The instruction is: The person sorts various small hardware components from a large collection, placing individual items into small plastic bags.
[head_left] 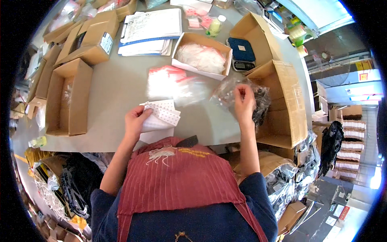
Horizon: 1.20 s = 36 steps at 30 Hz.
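Observation:
My left hand [136, 120] pinches a small stack of white sheets [163, 115], printed with rows of small marks, over the near edge of the table. My right hand [245, 104] is above a clear plastic bag [261, 101] with dark contents, beside a cardboard box lying open. Its fingers are drawn together, and whatever they hold is too small or hidden to make out. Between and beyond my hands lies a pile of clear zip bags [171, 82] with red edges, partly washed out by glare.
A white box of clear bags [200, 60] stands behind the pile, next to a digital scale [242, 52]. Papers on a clipboard [151, 26] lie at the back. Open cardboard boxes flank both sides, one at left [69, 97], one at right [282, 109]. A small bottle [215, 26] stands behind.

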Tool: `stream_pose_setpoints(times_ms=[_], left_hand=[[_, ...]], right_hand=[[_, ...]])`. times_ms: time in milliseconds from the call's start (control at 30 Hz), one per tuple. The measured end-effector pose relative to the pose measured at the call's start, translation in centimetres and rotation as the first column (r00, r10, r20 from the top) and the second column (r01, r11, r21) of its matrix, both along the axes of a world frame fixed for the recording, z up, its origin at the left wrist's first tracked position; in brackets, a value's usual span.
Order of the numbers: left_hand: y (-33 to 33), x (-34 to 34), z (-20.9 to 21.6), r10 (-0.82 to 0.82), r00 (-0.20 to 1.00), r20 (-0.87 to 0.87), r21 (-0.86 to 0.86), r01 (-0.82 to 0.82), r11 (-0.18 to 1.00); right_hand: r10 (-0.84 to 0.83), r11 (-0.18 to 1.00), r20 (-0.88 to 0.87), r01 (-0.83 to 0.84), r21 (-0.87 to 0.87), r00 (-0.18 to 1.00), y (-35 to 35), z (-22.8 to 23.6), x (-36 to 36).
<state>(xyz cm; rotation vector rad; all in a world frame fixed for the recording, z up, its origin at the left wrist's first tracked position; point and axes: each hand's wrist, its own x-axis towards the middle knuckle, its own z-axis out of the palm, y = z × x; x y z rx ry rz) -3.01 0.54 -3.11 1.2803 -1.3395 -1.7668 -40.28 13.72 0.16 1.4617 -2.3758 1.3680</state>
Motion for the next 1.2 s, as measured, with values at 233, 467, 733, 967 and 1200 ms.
stream_pose_setpoints(times_ms=[233, 467, 733, 967, 1200], left_hand=[[0.1, -0.4, -0.6, 0.027, 0.998, -0.051, -0.022, -0.028, 0.999], [-0.1, 0.2, -0.3, 0.011, 1.000, -0.011, -0.054, -0.012, 0.998], [0.1, 1.5, -1.0, 0.076, 0.993, -0.094, -0.014, -0.077, 0.997], [0.4, 0.5, -0.3, 0.076, 0.992, -0.106, -0.005, -0.077, 0.997], [-0.3, 0.2, -0.4, 0.034, 0.991, -0.129, -0.012, -0.035, 0.999]], right_hand=[[0.029, 0.986, -0.164, -0.002, 0.164, 0.986, 0.5, -1.1, -4.0], [0.266, 0.912, -0.048, -0.235, 0.336, 0.963, -1.0, -2.9, -5.6], [0.080, 0.867, -0.041, -0.049, 0.496, 0.996, -0.3, -3.0, -1.3], [0.018, 0.842, -0.074, 0.024, 0.539, 0.997, 3.3, -3.0, 7.1], [0.147, 0.893, -0.032, -0.118, 0.434, 0.989, 4.2, -2.8, 13.2]])
